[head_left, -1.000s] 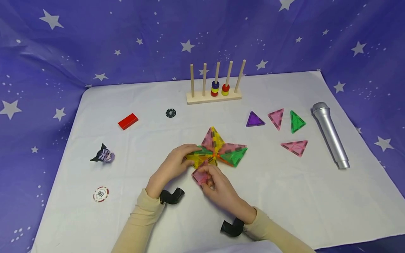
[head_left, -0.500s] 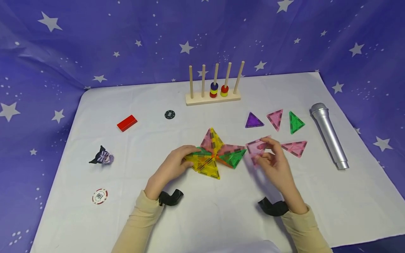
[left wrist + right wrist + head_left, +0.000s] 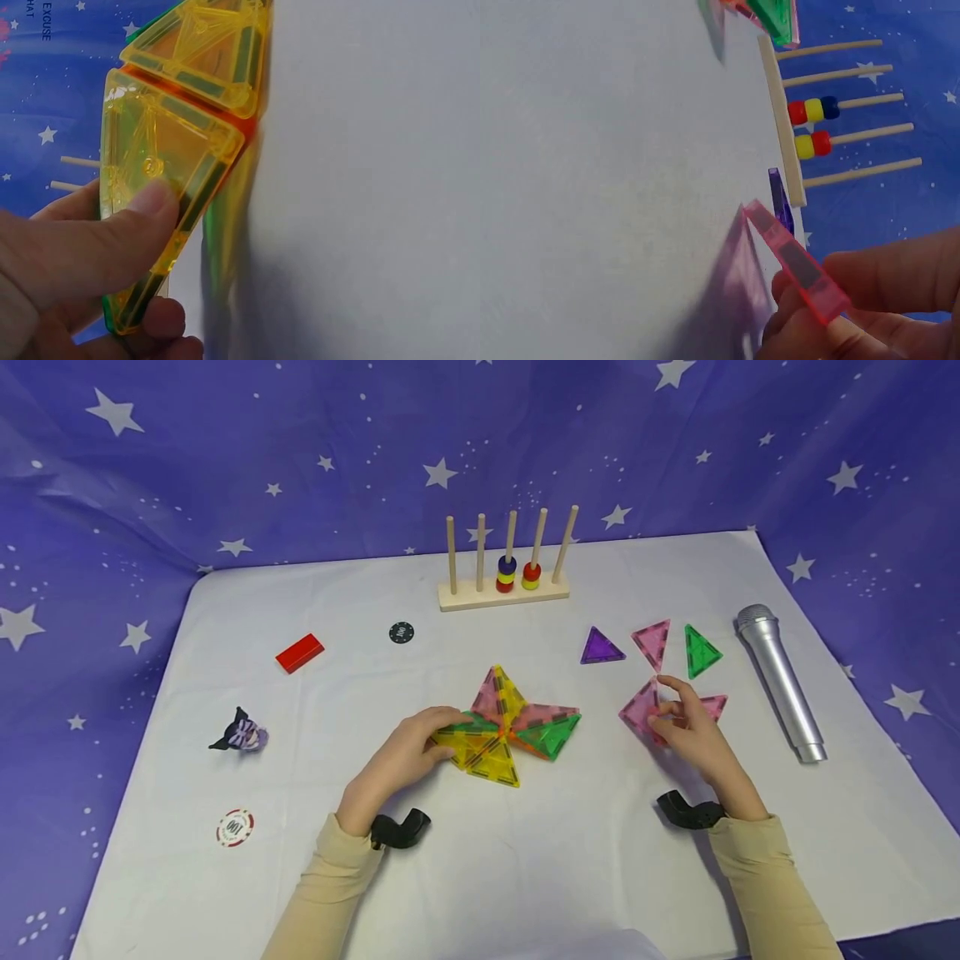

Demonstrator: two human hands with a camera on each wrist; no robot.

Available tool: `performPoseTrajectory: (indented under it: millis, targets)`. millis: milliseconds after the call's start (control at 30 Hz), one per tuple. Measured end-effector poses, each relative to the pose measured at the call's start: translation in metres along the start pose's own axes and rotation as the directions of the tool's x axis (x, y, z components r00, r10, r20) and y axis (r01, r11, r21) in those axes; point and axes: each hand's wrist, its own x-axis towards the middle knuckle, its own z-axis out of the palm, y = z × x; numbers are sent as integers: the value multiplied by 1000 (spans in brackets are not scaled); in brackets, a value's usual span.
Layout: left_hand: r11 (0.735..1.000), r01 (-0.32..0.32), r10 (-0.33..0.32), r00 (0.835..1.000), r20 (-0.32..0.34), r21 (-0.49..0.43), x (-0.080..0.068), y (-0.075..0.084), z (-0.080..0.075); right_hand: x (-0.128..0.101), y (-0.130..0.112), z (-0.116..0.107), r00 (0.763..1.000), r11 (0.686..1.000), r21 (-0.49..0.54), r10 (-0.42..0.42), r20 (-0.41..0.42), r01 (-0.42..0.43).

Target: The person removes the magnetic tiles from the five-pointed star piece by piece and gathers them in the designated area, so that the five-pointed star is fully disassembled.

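Note:
A star-like structure of magnetic tiles [image 3: 491, 763] in yellow, green, pink and orange stands mid-table. My left hand [image 3: 405, 752] grips its left point; in the left wrist view the thumb lies on a yellow tile [image 3: 161, 124] with fingers curled under the tip. To the right, my right hand [image 3: 693, 735] pinches a pink magnetic tile [image 3: 637, 712]. The right wrist view shows that tile [image 3: 799, 262] nearly edge-on, one corner low by the tabletop; contact cannot be told. Behind the right hand, a pink triangle tile [image 3: 716, 704] is partly hidden.
Purple [image 3: 602, 647], pink [image 3: 652, 642] and green [image 3: 701, 652] triangle tiles lie beyond the right hand. A silver microphone [image 3: 783, 685] lies far right. At the back stands a wooden peg rack [image 3: 502, 597]. Leftward are a red block [image 3: 300, 653], chips [image 3: 236, 827] and a small figure [image 3: 243, 733].
My right hand has carried the pink tile from the structure's front over to the right, near the loose tiles. My left hand keeps its grip on the structure, nearly still.

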Motion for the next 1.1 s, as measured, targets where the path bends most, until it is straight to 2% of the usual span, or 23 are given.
performPoseTrajectory:
  millis: [200, 300, 433, 533, 633, 700, 733, 833, 900, 967, 1100]
  targets:
    - [1000, 7, -7, 1000, 3, 11, -2, 1, -3, 1, 6, 0, 998, 991, -120, -58, 11, 59]
    - [1000, 7, -7, 1000, 4, 8, -2, 2, -4, 1, 8, 0, 996, 968, -237, -88, 8, 87]
    - [1000, 14, -14, 1000, 5, 4, -1, 2, -4, 0, 4, 0, 997, 938, -339, -79, -6, 72]
    - [1000, 20, -20, 1000, 2, 8, -2, 2, -4, -1, -7, 4, 996, 948, -310, -84, -38, 68]
    - [1000, 25, -25, 1000, -1, 13, -3, 2, -4, -3, -24, 17, 985, 964, -216, -169, -36, 157]
    - [999, 28, -28, 1000, -4, 15, -3, 2, -4, -4, -36, 32, 962, 948, -166, -270, 31, 272]
    - [999, 32, -32, 999, -5, 16, -3, 2, -5, -5, -42, 41, 945, 935, -143, -315, 90, 325]
    - [999, 41, -41, 999, -7, 20, -3, 2, -5, -9, -57, 66, 870, 893, -98, -394, 296, 438]
    - [999, 42, -42, 999, -5, 26, -3, 2, -5, -10, -62, 80, 824, 879, -80, -405, 396, 470]
    - [999, 40, -40, 999, 0, 35, -2, 2, -4, -10, -66, 92, 802, 878, -69, -399, 445, 475]
    - [999, 27, -28, 1000, 8, 46, -1, 0, -3, -9, -67, 107, 784, 869, -75, -400, 474, 489]
